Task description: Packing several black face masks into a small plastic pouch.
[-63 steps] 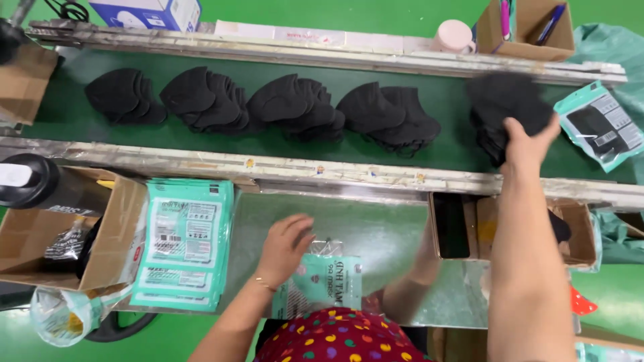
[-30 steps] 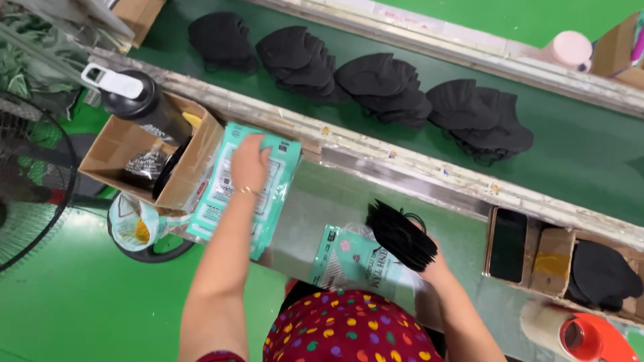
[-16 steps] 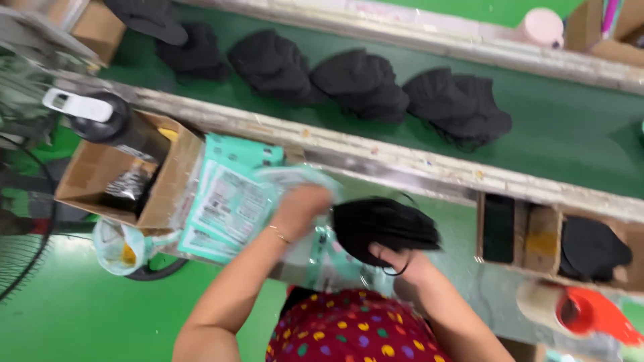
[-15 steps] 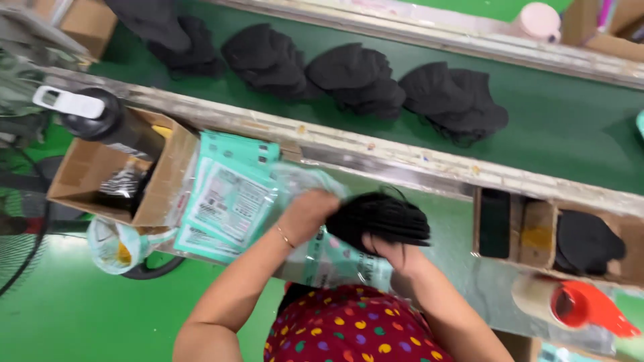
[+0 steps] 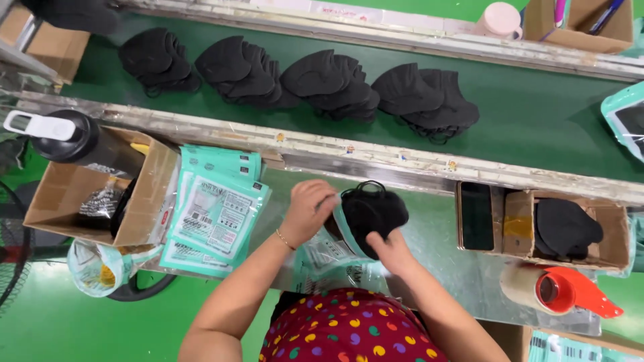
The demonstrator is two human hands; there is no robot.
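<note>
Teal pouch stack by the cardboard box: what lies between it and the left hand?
In the head view, only bare grey metal worktop separates the teal pouch stack from the left hand, which holds a pouch open around black masks.

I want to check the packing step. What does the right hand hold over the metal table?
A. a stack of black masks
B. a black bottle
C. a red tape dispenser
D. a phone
A: the right hand grips the stack of black masks at the teal pouch.

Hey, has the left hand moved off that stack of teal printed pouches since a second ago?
Yes. The left hand has left the stack of teal printed pouches and gone right to the bundle of black face masks.
</note>
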